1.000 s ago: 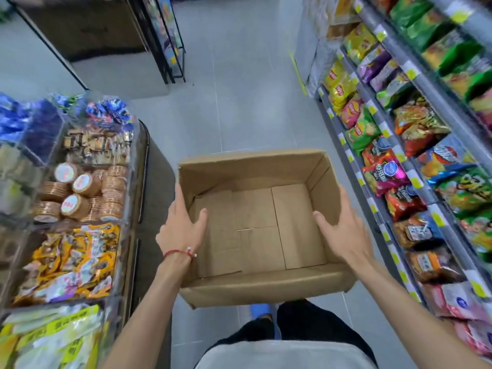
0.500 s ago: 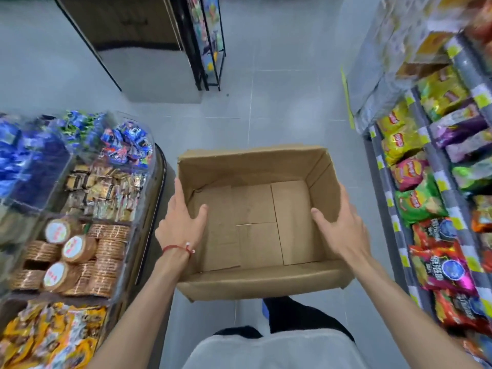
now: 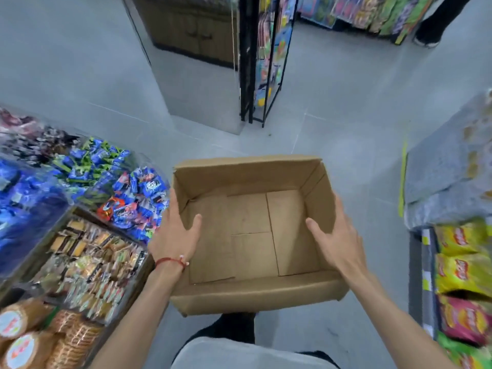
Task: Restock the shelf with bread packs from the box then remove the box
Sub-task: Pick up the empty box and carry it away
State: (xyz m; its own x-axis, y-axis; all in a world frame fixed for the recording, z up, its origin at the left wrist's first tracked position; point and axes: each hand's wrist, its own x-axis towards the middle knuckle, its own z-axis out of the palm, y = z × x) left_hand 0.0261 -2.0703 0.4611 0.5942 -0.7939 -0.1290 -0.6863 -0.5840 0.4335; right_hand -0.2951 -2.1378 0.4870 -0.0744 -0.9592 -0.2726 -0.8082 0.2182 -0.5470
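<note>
I carry the empty brown cardboard box (image 3: 253,294) above the grey floor (image 3: 346,129), my left hand (image 3: 175,235) and right hand (image 3: 338,238) pinching its thin side walls, I think, so a wall could bend and it could drop.

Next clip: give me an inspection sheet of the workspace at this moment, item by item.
Surface: grey tiled floor; no table, the box is carried above it.
Job's things: cardboard box, open-topped and empty; no bread packs in it.
Clutter: nothing seen.
Grips: left hand and right hand each clasp a side wall, thumb inside, fingers outside.
Cables: nothing seen.
Surroundings: sweets bins on the left, crisp bags shelved on the right, hanging rack ahead, another person's leg far right.
</note>
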